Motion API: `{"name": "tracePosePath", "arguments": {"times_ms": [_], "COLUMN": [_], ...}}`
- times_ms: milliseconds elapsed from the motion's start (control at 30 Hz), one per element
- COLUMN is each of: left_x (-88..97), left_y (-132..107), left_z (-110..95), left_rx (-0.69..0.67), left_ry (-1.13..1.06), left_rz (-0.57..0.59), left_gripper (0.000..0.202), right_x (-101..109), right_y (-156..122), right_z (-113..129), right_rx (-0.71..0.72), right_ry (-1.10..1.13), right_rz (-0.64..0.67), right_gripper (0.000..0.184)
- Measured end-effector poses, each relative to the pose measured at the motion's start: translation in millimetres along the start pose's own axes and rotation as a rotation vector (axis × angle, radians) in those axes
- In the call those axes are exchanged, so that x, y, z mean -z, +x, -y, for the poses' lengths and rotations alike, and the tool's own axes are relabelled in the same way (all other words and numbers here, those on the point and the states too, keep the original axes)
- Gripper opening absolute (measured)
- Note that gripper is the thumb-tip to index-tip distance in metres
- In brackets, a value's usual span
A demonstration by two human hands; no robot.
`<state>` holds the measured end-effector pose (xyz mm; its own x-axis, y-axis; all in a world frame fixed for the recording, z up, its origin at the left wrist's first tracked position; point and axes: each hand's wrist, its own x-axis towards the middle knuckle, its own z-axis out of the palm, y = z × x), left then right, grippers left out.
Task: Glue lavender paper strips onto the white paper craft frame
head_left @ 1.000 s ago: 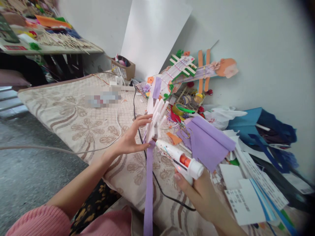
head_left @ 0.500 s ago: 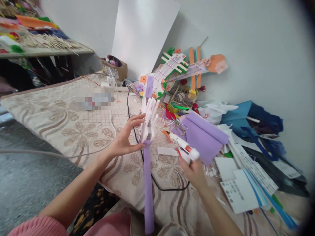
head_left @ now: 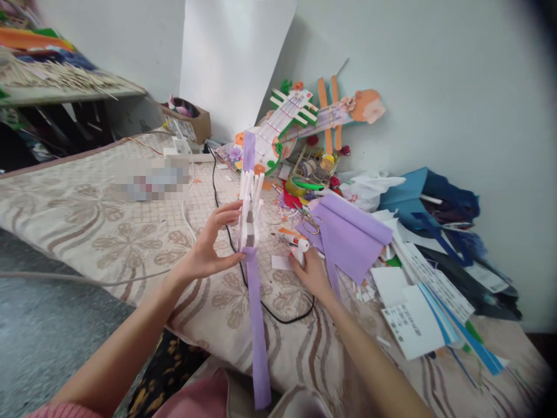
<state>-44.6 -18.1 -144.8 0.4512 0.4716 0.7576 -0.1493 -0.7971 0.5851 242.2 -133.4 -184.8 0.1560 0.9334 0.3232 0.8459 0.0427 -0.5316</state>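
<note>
My left hand (head_left: 209,247) holds a bundle of white foam strips (head_left: 249,212) upright between thumb and fingers. A long purple felt strip (head_left: 256,325) hangs from the bundle's base towards me, and a short purple end sticks up above the strips. My right hand (head_left: 311,273) is down on the patterned mat, closed round a white glue gun (head_left: 298,251) whose nozzle points left. The gun's black cord (head_left: 278,316) loops over the mat beneath the bundle.
Folded purple felt (head_left: 352,232) with scissors (head_left: 310,219) lies right of my right hand. White papers (head_left: 413,325) and blue sheets spread further right. A foam craft figure (head_left: 313,116) leans on the wall, by a tape roll (head_left: 300,187). The mat (head_left: 108,226) stretches left.
My right hand has lowered the glue gun away from the bundle down onto the mat. The left hand keeps the foam strips upright. The view has shifted slightly to the right.
</note>
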Motion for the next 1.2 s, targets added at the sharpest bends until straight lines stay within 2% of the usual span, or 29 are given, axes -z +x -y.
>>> {"name": "tracePosePath", "arguments": {"times_ms": [100, 233, 300, 400, 433, 500, 567, 633, 767, 900, 967, 1033, 1100, 1200], "left_x": [-1.7, -3.3, -3.5, -3.8, -3.9, -4.2, -4.4, -4.4, -3.6, -3.2, -3.3, -3.6, -3.6, -3.3], "left_y": [1, 2, 2, 1, 1, 1, 1, 1, 1, 0, -1, -1, -1, -1], "left_z": [1, 1, 1, 1, 1, 1, 0, 0, 0, 1, 2, 2, 1, 0], "left_rx": [0.007, 0.009, 0.008, 0.007, 0.009, 0.014, 0.022, 0.024, 0.026, 0.028, 0.029, 0.031, 0.032, 0.038], "left_ry": [-0.020, -0.035, -0.041, -0.047, -0.046, -0.042, -0.038, -0.034, -0.026, -0.026, -0.024, -0.021, -0.021, -0.023], "left_rz": [0.003, 0.001, -0.004, -0.015, -0.019, -0.023, -0.019, -0.013, -0.009, -0.003, -0.006, -0.010, -0.010, -0.002], "left_gripper": [0.082, 0.081, 0.080, 0.080, 0.079, 0.078, 0.077, 0.077, 0.078, 0.080, 0.080, 0.079, 0.079, 0.079], "right_x": [5, 15, 21, 27, 27, 24, 15, 4, -16, -27, -25, -17, -4, 20], "right_y": [-11, -23, -29, -36, -38, -39, -36, -31, -17, -11, -13, -16, -19, -19], "right_z": [-1, 2, 7, 22, 28, 42, 52, 59, 58, 50, 49, 52, 59, 75], "right_rx": [-0.003, 0.032, 0.050, 0.099, 0.139, 0.251, 0.406, 0.551, 0.767, 0.904, 0.905, 0.836, 0.701, 0.375], "right_ry": [-0.030, -0.041, -0.041, -0.026, -0.009, 0.026, -0.008, -0.097, -0.223, -0.163, -0.093, 0.017, 0.188, 0.483], "right_rz": [0.014, 0.000, -0.085, -0.221, -0.198, -0.042, 0.106, 0.191, 0.305, 0.270, 0.203, 0.126, 0.037, -0.035], "right_gripper": [0.036, 0.048, 0.046, 0.029, 0.022, 0.016, 0.017, 0.025, 0.039, 0.028, 0.025, 0.025, 0.024, 0.018]}}
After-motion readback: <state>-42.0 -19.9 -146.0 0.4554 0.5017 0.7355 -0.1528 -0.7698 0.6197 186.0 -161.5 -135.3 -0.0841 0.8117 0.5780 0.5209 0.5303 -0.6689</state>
